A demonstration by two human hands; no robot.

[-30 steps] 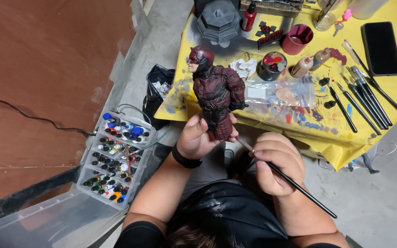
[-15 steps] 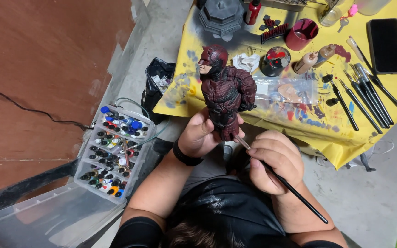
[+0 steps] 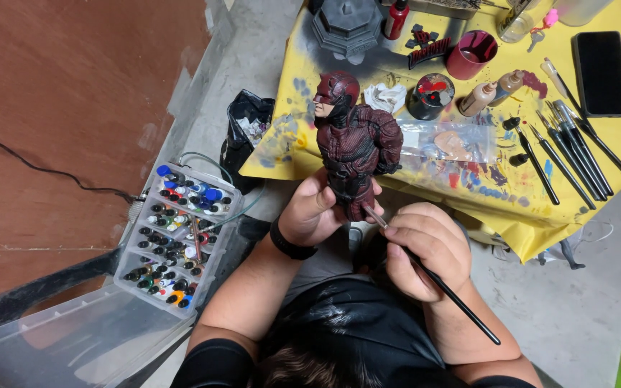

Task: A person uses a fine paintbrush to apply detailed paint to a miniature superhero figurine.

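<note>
left hand grasps dark red figure at its base, long axis upright, head away. right hand clenches brush, tip touching figure's base. clear bottle tray left of grip.

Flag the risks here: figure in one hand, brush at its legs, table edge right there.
Left hand grips the red figure only by its legs, mid-air; a slip would likely drop it. The brush in the right hand works beside those fingers, so paint could smear them.
</note>
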